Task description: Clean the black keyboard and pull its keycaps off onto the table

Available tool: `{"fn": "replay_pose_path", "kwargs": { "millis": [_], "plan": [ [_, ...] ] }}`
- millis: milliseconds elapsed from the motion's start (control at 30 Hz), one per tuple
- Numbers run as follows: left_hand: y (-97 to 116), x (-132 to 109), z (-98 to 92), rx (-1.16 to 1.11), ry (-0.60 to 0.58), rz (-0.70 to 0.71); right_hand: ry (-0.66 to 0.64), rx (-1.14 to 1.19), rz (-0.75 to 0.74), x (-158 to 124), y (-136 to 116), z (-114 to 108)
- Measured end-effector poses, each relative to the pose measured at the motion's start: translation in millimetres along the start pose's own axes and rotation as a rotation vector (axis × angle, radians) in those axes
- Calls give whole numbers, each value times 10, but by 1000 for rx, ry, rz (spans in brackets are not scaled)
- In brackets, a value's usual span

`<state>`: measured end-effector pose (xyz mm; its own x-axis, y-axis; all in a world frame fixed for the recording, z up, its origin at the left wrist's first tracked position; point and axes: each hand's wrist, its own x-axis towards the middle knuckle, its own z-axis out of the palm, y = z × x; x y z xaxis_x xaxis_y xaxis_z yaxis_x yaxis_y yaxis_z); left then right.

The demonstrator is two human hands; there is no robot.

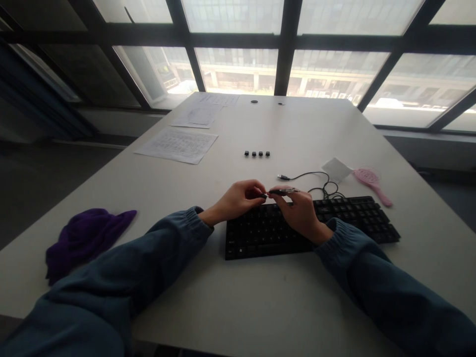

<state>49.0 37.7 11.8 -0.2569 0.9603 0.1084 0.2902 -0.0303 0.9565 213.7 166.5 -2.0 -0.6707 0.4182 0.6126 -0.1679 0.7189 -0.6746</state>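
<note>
The left hand (238, 199) and right hand (299, 214) meet just above the far edge of a black keyboard (357, 218), which lies on the desk (260, 297) directly under them. Both hands are curled nearly closed. The right hand grips a slender dark tool (283, 191) between thumb and fingers, holding it roughly level, with its reddish end pointing away to the right. The left hand's thumb and fingertips pinch the tool's other end; whether a small piece also sits between them cannot be told. The two sets of fingertips almost touch.

Beyond the hands, a little farther up the desk, four small black keycaps (256, 154) stand in a row. Just past the right hand, the keyboard's cable (312, 174) loops with its plug lying free. Farther to the right of that hand lie a white square of cloth or paper (336, 168) and a pink hairbrush (371, 181). Well to the left of the left hand rests a crumpled purple cloth (84, 240), and beyond it printed sheets (177, 145).
</note>
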Motion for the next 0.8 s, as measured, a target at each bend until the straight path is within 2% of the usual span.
{"fn": "replay_pose_path", "kwargs": {
  "millis": [133, 267, 400, 533, 700, 800],
  "plan": [
    [49, -6, 6, 89, 28, 39, 44, -7, 68, 4, -16, 10],
    [54, -17, 7, 269, 66, 93, 63, 82, 182, 4, -16, 21],
    [50, -26, -5, 353, 30, 153, 75, 133, 240, -5, -1, 31],
    [54, -12, -10, 422, -4, 280, 89, 223, 298, 0, 27, 50],
    [0, 2, -22, 444, 2, 367, 98, 387, 369, 39, 48, 66],
    [-42, 5, -36, 365, 72, 354, 141, 425, 394, 62, 41, 60]
  ]
}}
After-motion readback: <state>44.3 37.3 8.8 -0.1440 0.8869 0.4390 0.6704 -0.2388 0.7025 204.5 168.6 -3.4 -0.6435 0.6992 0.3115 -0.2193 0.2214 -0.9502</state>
